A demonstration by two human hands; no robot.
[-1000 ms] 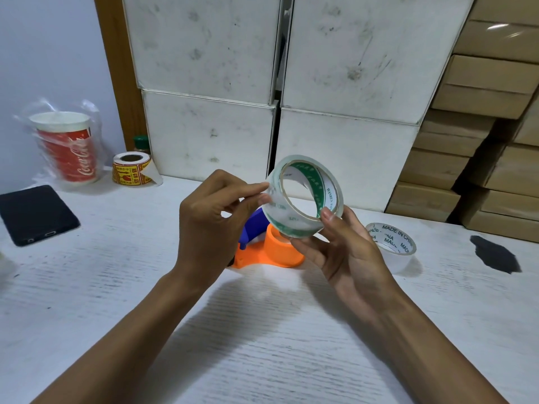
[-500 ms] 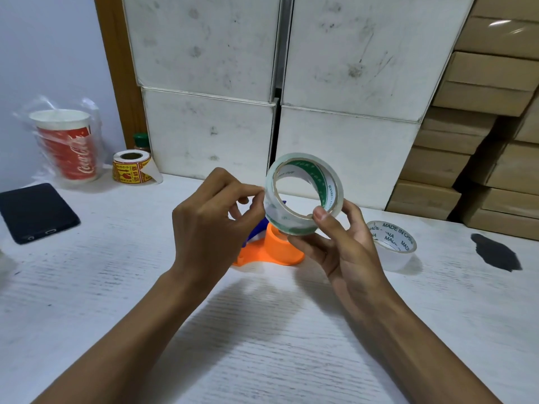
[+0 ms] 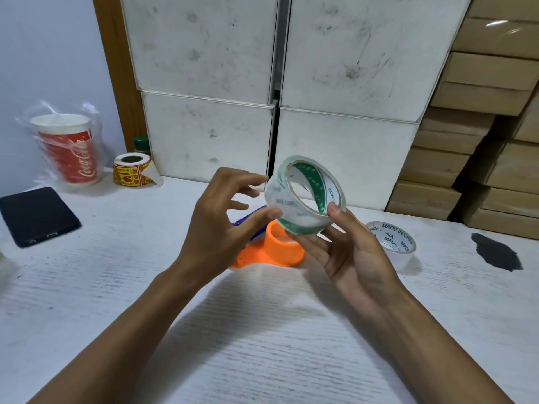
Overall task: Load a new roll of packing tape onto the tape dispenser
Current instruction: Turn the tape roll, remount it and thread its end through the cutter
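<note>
A roll of clear packing tape (image 3: 294, 212) with a green-and-white printed core is held tilted in the air by my right hand (image 3: 347, 258), thumb on its near rim and fingers underneath. My left hand (image 3: 221, 225) is just left of the roll, fingers spread, its thumb tip touching the roll's outer face. Directly below the roll lies the tape dispenser (image 3: 280, 249) on the table, with an orange hub and base and a blue handle partly hidden behind my left hand.
A nearly spent tape roll (image 3: 392, 243) lies right of my right hand. At the far left stand a red paper cup in a plastic bag (image 3: 68, 150), a yellow label roll (image 3: 132, 170) and a black phone (image 3: 35, 215). White boxes (image 3: 204, 135) and brown cartons (image 3: 478, 158) line the back.
My left hand's fingers, pinched on the roll's left edge before, have spread apart; only the thumb still touches it. The roll has tilted a little in my right hand.
</note>
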